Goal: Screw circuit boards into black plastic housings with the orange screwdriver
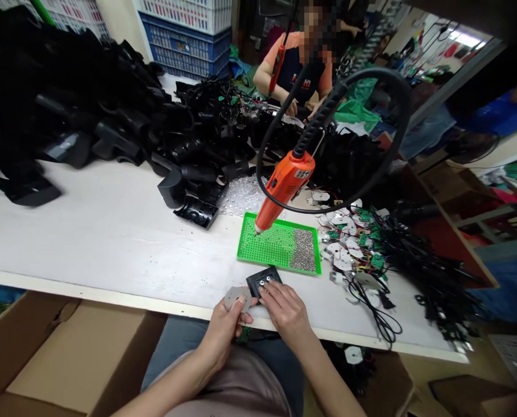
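Note:
My left hand (227, 325) pinches a thin grey metal plate (235, 297) at the near edge of the white table (110, 231). My right hand (284, 310) rests its fingertips on a small black square part (262, 280) with shiny round inserts, right beside the plate. An orange electric screwdriver (286, 188) hangs from a black cable with its tip over a green screw tray (271, 243) just beyond my hands; nobody holds it.
A big heap of black plastic housings (88, 98) fills the table's left and back. Small circuit boards with wires (358, 243) lie at the right. A cardboard box (58, 359) stands below left. A person in an orange shirt (297, 63) works across the table.

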Motion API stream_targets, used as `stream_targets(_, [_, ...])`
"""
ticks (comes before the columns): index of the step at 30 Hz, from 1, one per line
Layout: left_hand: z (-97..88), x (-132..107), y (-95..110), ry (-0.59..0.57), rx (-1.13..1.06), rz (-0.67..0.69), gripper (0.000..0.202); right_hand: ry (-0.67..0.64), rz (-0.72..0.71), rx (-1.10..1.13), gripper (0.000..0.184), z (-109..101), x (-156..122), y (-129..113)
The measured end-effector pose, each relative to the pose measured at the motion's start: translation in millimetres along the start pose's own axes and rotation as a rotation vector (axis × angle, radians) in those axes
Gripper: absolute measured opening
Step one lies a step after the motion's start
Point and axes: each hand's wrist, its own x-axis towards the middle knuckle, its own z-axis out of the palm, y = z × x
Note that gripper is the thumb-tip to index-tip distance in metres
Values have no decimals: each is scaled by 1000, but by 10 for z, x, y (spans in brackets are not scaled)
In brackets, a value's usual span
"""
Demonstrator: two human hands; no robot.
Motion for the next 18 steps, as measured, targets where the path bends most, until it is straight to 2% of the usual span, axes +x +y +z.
stream_targets(5, [-38, -7, 18, -21, 17, -30, 63, -74, 13, 49, 33, 27, -3, -76])
stream_targets(11, [-93, 13, 34, -14, 14, -33, 61, -15, 175, -76, 40, 189, 50, -287])
stream_targets(15, [-92, -38, 76, -9, -27, -34, 58, 83, 177, 95, 47, 17, -17, -310])
stream_targets(17, [-49, -108, 109, -74, -45, -46, 63, 115, 307, 261, 43, -128, -134, -361])
stream_targets(18, [-13, -155, 126, -136, -39, -61, 66, 87, 395, 368, 38, -194, -208, -407])
